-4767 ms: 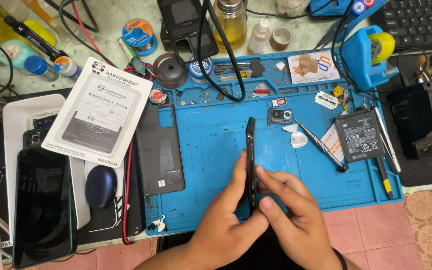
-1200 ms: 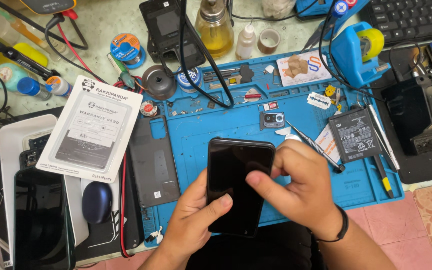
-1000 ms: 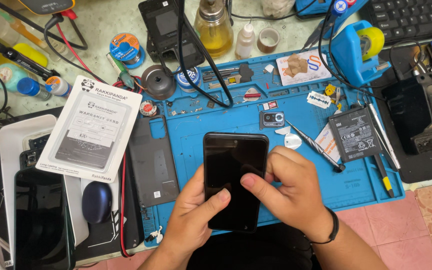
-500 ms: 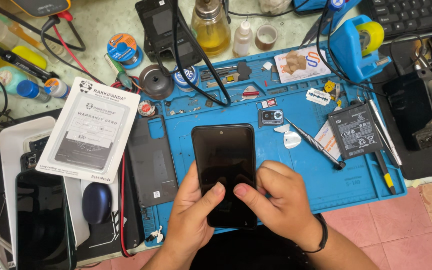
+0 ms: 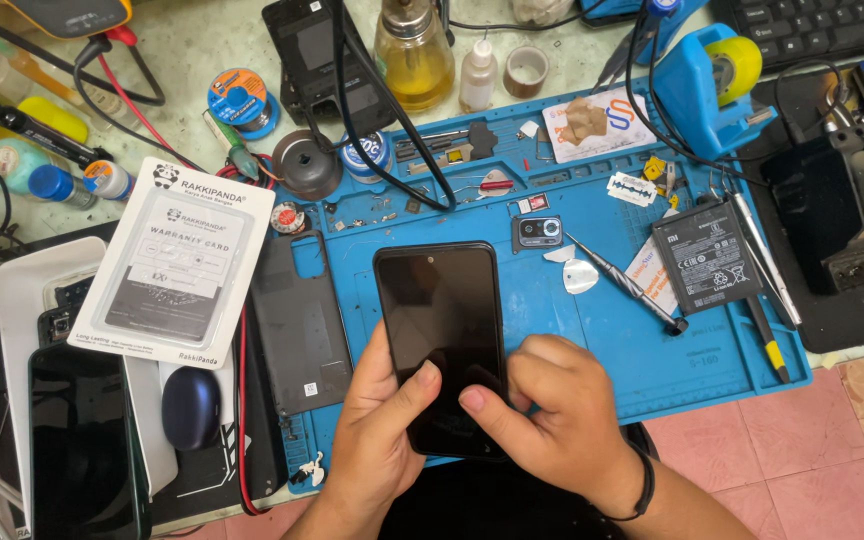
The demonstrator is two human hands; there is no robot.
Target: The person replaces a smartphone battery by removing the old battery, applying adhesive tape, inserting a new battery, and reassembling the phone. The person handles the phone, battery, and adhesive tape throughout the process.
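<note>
Black phone lay screen-up over the mat, gripped by left hand and right hand; thumbs pressed its lower glass; even pressure along edges would seat it best.

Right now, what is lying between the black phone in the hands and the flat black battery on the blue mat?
In the head view, between the phone and battery lie a white pick and a thin screwdriver on the blue mat.
</note>
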